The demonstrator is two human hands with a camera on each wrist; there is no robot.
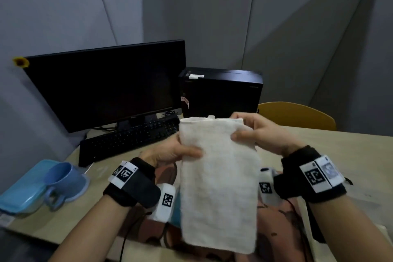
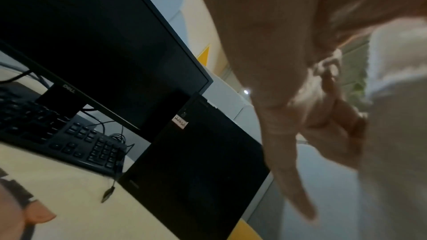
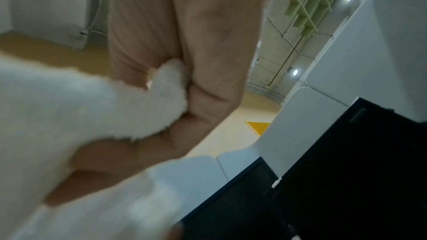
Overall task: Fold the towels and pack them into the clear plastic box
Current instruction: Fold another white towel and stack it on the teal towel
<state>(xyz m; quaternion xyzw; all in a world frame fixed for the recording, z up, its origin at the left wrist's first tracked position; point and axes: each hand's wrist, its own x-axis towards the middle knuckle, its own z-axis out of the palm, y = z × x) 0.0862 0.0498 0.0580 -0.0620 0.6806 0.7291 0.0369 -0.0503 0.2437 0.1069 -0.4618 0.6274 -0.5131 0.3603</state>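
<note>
Both hands hold a white towel upright over the desk: left hand pinching its left edge, right hand its top corner, likely letting it hang straight for folding. Left wrist view: fingers curled against cloth. Right wrist view: fingers wrapped around towel. No clear box visible.

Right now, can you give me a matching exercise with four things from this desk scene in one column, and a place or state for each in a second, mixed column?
Column one:
1. white towel
2. blue mug
3. monitor
4. keyboard

Column two:
A. screen dark, at the back left
B. lies on the table in front of the monitor
C. held up in the air by the left hand and the right hand
D. stands at the left table edge

Pairs: 1-C, 2-D, 3-A, 4-B
</note>
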